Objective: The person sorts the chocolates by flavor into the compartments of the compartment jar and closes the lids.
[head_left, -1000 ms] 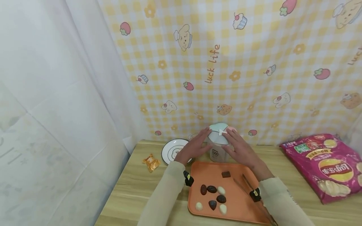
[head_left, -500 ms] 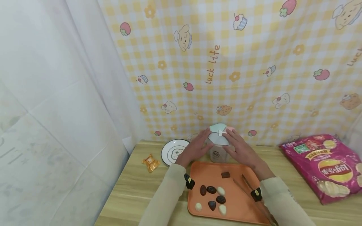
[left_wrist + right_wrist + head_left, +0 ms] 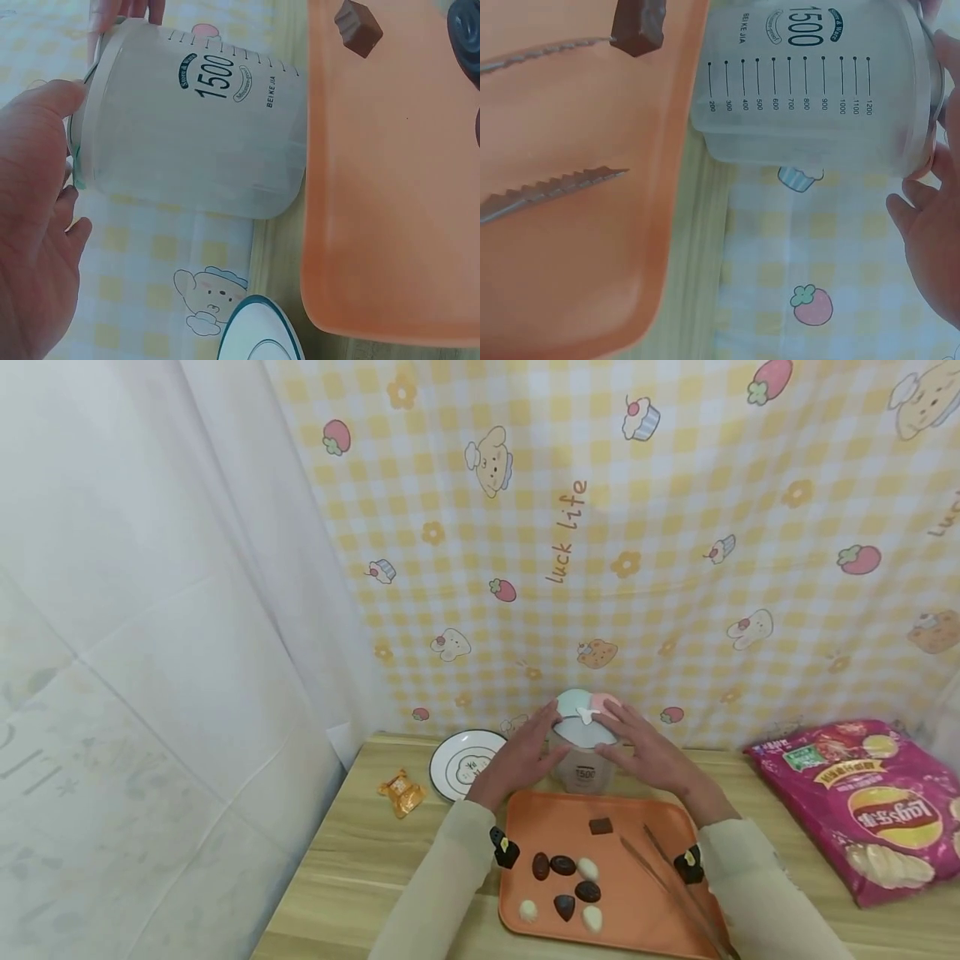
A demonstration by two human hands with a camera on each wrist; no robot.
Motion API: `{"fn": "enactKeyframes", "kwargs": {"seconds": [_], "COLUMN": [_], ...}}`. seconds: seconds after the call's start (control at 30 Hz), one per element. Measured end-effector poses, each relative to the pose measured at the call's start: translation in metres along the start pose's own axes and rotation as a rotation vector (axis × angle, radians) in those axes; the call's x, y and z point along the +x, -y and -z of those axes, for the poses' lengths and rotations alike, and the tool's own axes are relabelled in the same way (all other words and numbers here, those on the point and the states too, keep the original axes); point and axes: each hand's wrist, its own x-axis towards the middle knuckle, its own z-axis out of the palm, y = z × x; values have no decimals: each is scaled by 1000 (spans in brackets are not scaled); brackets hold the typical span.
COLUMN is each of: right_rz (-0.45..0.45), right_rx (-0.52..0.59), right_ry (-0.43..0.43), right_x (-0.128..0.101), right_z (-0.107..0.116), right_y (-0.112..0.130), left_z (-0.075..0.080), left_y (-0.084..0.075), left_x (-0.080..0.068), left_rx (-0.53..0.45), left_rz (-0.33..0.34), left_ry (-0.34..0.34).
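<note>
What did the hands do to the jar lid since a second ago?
Both hands stayed on the lid of the clear jar. The lid turned a little, so its pink part shows more. Tray, chocolates and plate stayed put.

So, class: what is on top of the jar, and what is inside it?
A lid tops the jar; the left hand and right hand touch its rim. The frosted wall hides any contents.

The translucent plastic jar (image 3: 583, 768) I'm touching stands upright at twelve o'clock from the orange tray, just beyond its far edge. It is printed with "1500" and a measuring scale. Its pastel lid (image 3: 587, 720), mint, pink and white, sits on top.
</note>
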Motion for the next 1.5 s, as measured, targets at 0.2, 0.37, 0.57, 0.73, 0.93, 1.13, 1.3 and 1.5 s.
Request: {"fn": "enactKeyframes", "kwargs": {"seconds": [0.2, 0.37, 0.57, 0.73, 0.93, 1.13, 1.3, 1.5], "right_rz": [-14, -35, -38, -36, -16, -12, -6, 6], "right_rx": [29, 31, 13, 3, 26, 40, 13, -14], "right_ry": [14, 10, 10, 14, 19, 17, 5, 3], "right_x": [0, -1, 1, 1, 0, -1, -1, 0], "right_z": [1, -1, -3, -4, -2, 0, 0, 0], "right_y": [-4, -5, -2, -5, -9, -10, -11, -12], "left_z": [-1, -1, 7, 8, 6, 2, -1, -2], "left_y": [-4, -5, 0, 6, 8, 9, 11, 10], "left_x": [1, 3, 7, 11, 13, 15, 14, 13], "left_rx": [-23, -12, 42, 89, 106, 95, 53, 70], "left_rz": [8, 30, -22, -69, -86, -97, -94, -92], "left_ry": [-19, -17, 9, -3, 1, -5, -15, -21]}}
